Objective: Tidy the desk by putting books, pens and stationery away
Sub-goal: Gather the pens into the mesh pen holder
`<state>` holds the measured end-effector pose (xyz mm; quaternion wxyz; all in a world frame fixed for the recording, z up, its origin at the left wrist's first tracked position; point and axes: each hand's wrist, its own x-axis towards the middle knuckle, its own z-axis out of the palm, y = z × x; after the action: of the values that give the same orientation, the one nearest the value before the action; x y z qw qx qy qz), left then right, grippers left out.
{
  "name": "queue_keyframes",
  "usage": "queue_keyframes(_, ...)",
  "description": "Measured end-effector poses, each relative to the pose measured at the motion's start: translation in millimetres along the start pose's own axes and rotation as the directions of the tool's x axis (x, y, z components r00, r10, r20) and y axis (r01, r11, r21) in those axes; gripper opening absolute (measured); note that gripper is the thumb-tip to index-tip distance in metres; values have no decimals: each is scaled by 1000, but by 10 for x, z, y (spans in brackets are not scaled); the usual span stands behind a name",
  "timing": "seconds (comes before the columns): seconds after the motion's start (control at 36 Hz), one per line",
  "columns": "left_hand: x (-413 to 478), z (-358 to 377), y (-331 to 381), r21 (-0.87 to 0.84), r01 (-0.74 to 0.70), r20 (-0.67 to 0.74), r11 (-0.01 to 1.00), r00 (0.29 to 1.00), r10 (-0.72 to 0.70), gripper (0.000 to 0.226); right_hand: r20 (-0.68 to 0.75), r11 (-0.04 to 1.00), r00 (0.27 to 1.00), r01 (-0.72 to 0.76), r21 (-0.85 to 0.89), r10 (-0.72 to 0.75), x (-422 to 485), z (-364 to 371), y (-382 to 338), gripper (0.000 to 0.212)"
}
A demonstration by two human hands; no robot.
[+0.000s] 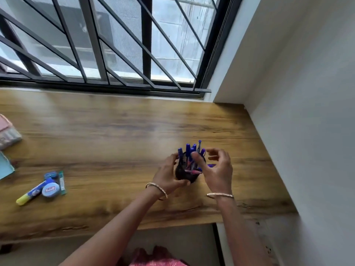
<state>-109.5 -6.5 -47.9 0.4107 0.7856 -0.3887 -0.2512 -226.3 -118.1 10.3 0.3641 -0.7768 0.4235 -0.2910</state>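
Observation:
A black mesh pen holder (pixel 184 174) stands on the wooden desk (pixel 107 131), right of centre, with several blue and pink pens (pixel 189 150) sticking out of it. My left hand (pixel 169 176) wraps around the holder's left side. Just right of the holder, my right hand (pixel 218 169) hovers with fingers spread and curled over the pens; a blue pen tip shows by its palm, and whether the hand grips it is unclear. Both wrists wear thin bangles.
At the desk's left lie a yellow-capped glue stick (pixel 30 194), a round blue tin (pixel 50 190), a green strip (pixel 62 182) and a small blue item (pixel 51 175). Books (pixel 7 137) sit at the far left edge. A white wall bounds the right; a barred window runs behind.

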Motion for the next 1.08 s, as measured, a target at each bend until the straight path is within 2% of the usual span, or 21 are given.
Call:
queue_keyframes(0.06, 33, 67, 35, 7, -8, -14, 1000, 1000, 8, 93, 25, 965, 982, -186, 183, 185, -68, -76, 64, 61)
queue_keyframes(0.11, 53, 122, 80, -7, -11, -48, 1000, 999, 11, 87, 181, 882, 927, -370, 293, 329, -103, -118, 152, 59)
queue_keyframes(0.17, 68, 172, 120, -25, -6, -77, 1000, 997, 4, 85, 336, 774, 862, -496, 395, 381, -135, -147, 189, 59)
queue_keyframes(0.19, 80, 207, 131, -30, -6, -78, 1000, 997, 4, 86, 365, 741, 852, -513, 433, 376, -145, -167, 188, 56)
queue_keyframes(0.28, 113, 329, 205, -30, -7, -77, 1000, 997, 4, 86, 351, 741, 863, -496, 452, 364, -153, -258, 194, 44)
queue_keyframes(0.42, 245, 634, 457, -47, -34, -69, 998, 997, 30, 87, 267, 781, 875, -482, 397, 404, -60, -510, 387, 51)
queue_keyframes(0.47, 322, 780, 605, -38, -52, -44, 998, 998, 50, 86, 210, 771, 874, -485, 413, 438, -3, -654, 473, 57)
queue_keyframes(0.56, 431, 1023, 844, -25, -72, 8, 997, 997, 73, 81, 139, 760, 869, -484, 434, 474, 99, -894, 637, 78)
queue_keyframes(0.67, 566, 1349, 1030, -36, -71, 90, 997, 993, 74, 81, 68, 754, 857, -484, 444, 510, 248, -1164, 820, 59)
queue_keyframes(1.08, 797, 1777, 1084, 7, -68, 124, 998, 990, 66, 80, 10, 730, 833, -489, 478, 553, 422, -1277, 1166, 52)
